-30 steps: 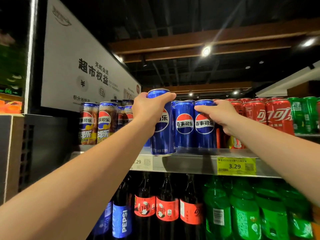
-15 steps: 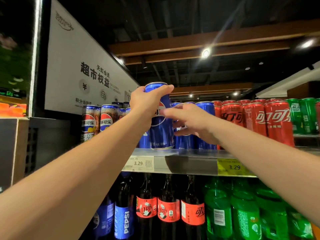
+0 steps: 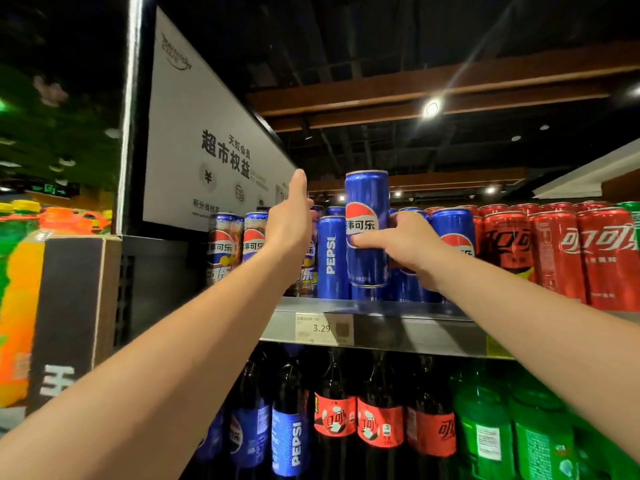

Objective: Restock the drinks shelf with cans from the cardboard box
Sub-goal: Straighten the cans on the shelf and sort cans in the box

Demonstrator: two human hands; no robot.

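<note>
Grip: right hand [image 3: 408, 247] is clamped on one blue Pepsi can [image 3: 366, 216], thumb across the front just under the logo, other fingers curled round the can's right side and back. The can is upright with its logo facing the camera. It's held off the shelf [image 3: 398, 329]: base hangs above the front lip, top stands well above the neighbours' rims. It sits in front of the blue row, between a shelved can with vertical PEPSI lettering [image 3: 330, 261] on its left and another shelved blue can [image 3: 453, 230] on its right. The left hand [image 3: 289, 230] holds nothing: flat, on edge, thumb pointing up, reaching toward the shelf just left of the held can. It overlaps the brown-patterned Pepsi cans [image 3: 225, 244] at the left end of the row; can't tell if it touches them. Red cans [image 3: 554, 254] fill the shelf right of the blue ones, with green cans [image 3: 632, 216] at the far right edge. A white price tag [image 3: 323, 329] reading 3.29 is on the shelf's front strip, below the held can and slightly left. Lower tier, left to right: Pepsi bottles [image 3: 287, 434], dark bottles with red labels [image 3: 379, 422], green bottles [image 3: 485, 438]. A white sign [image 3: 207, 133] with Chinese text hangs above and left of the cans. Far left: a dark carton [image 3: 76, 306] beside orange drink bottles [image 3: 20, 289], both blurred.
</note>
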